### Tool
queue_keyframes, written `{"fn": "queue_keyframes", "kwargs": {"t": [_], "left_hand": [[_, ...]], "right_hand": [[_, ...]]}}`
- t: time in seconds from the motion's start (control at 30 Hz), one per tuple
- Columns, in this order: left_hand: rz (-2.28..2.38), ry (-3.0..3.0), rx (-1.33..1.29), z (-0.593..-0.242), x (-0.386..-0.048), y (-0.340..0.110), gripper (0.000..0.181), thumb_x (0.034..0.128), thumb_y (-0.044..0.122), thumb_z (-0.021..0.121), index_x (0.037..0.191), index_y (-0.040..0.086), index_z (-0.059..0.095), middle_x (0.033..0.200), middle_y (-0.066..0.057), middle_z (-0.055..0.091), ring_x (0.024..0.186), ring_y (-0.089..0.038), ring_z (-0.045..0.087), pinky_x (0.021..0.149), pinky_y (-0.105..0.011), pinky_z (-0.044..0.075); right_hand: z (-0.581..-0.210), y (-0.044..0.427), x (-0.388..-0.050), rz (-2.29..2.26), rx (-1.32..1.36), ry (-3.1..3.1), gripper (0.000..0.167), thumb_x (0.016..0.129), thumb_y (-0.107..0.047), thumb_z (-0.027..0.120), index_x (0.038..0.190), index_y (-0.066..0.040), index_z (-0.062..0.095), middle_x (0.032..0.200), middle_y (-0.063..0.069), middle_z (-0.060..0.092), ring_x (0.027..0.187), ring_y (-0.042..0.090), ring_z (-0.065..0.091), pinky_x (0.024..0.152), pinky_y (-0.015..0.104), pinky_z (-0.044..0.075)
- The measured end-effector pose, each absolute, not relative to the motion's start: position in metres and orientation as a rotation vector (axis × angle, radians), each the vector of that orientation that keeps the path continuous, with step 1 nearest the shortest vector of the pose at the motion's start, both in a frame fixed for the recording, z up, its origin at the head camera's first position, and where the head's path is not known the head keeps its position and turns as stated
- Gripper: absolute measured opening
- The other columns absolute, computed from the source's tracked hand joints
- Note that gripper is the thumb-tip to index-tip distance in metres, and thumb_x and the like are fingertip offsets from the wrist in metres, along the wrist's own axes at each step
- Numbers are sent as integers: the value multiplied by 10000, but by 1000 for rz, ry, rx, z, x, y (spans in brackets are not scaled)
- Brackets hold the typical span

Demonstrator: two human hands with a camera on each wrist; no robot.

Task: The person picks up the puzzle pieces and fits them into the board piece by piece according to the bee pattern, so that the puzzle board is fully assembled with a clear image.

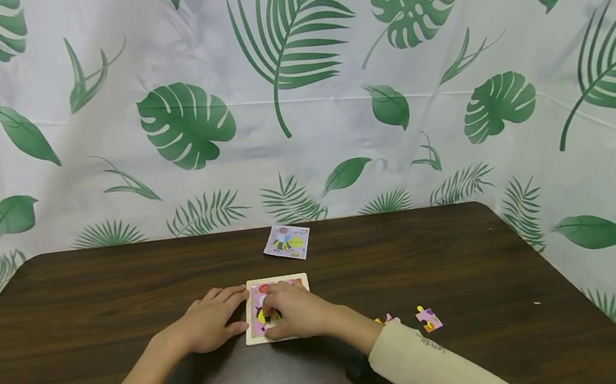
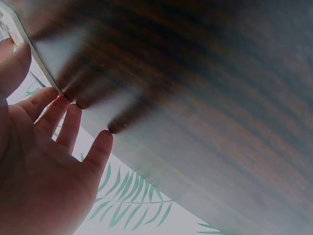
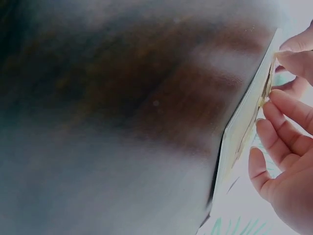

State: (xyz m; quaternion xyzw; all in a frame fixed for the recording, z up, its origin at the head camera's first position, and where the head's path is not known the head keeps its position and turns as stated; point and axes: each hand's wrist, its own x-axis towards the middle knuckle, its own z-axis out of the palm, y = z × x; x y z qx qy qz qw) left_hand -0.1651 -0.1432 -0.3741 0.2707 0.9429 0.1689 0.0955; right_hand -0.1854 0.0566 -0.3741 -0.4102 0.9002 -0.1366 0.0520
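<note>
A square puzzle board [image 1: 251,334] with a pale wooden frame and a pink bee picture lies on the table. My left hand [image 1: 211,322] rests at its left edge, fingers extended and fingertips touching the frame; the left wrist view shows these fingers [image 2: 68,127] spread. Over the board's right part, my right hand [image 1: 299,310] bends its thumb and index finger about a puzzle piece [image 1: 269,325] at the picture's surface. That piece is mostly covered by the hand. In the right wrist view, the other right-hand fingers [image 3: 274,142] curve loosely beside the board's edge.
Two loose puzzle pieces lie to the right: a pink and yellow one [image 1: 428,319] and another [image 1: 385,319] partly behind my right forearm. A bee picture card [image 1: 288,242] lies beyond the board. A leaf-print cloth [image 1: 304,154] hangs behind the dark wooden table [image 1: 124,282].
</note>
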Motion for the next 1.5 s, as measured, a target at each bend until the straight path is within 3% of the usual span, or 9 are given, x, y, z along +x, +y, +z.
{"fn": "queue_keyframes", "kwargs": {"t": [0.27,0.67,0.87,1.2,1.5], "left_hand": [[493,2795,804,-373,-164,-143,536,894,297,583,1324,10,443,1367,-154,389,1212,-372,346,865,-614,313],[505,2805,811,-375,-165,-144,529,898,274,581,1327,0,436,1370,-157,384,1212,-371,346,858,-614,318],[508,2808,819,-376,-165,-144,530,896,268,586,1324,-6,437,1365,-160,388,1210,-373,348,859,-615,316],[477,2799,764,-374,-165,-143,556,891,297,586,1343,18,424,1384,-147,372,1221,-361,337,886,-602,302],[481,2785,758,-373,-166,-143,573,888,309,586,1353,22,414,1390,-144,364,1221,-358,336,890,-600,297]], "right_hand": [[-374,58,-186,-443,-1242,2711,185,760,-217,725,918,-125,693,893,-67,543,880,68,481,741,232,332],[-375,59,-186,-418,-1313,2698,188,781,-219,701,959,-161,706,873,-71,530,845,54,472,704,196,320],[-371,69,-187,-557,-1317,2609,234,813,-185,686,1029,-93,680,971,-17,603,908,80,515,812,199,378],[-356,124,-189,-649,-1205,2549,382,818,-201,698,1153,-40,614,1115,39,605,1022,154,546,886,294,420],[-355,200,-183,-684,-1183,2577,273,823,-198,689,1045,-44,646,1009,23,610,926,155,567,802,327,467]]}}
